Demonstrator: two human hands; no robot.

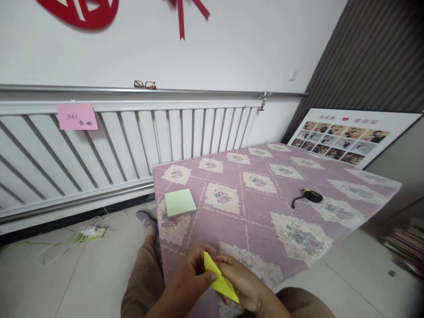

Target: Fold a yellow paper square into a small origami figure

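Observation:
A folded piece of bright yellow paper (pixel 221 282) is held between my two hands above the near edge of the cloth-covered table. My left hand (pixel 194 274) pinches its left side, with the thumb lying on the paper. On the other side my right hand (pixel 240 280) grips the paper, its fingers partly behind it. A pad of pale green sticky notes (pixel 180 202) lies on the table's left part, beyond my left hand. Farther right on the cloth rests a black tape measure (pixel 312 196) with a strap.
The table (pixel 228 221) has a purple floral cloth. Behind it are a white radiator (pixel 195 132) with a pink note (pixel 77 117), and glasses (pixel 145 85) on the pipe. A photo board (pixel 351 132) leans at right. A power strip (pixel 92 233) lies on the floor.

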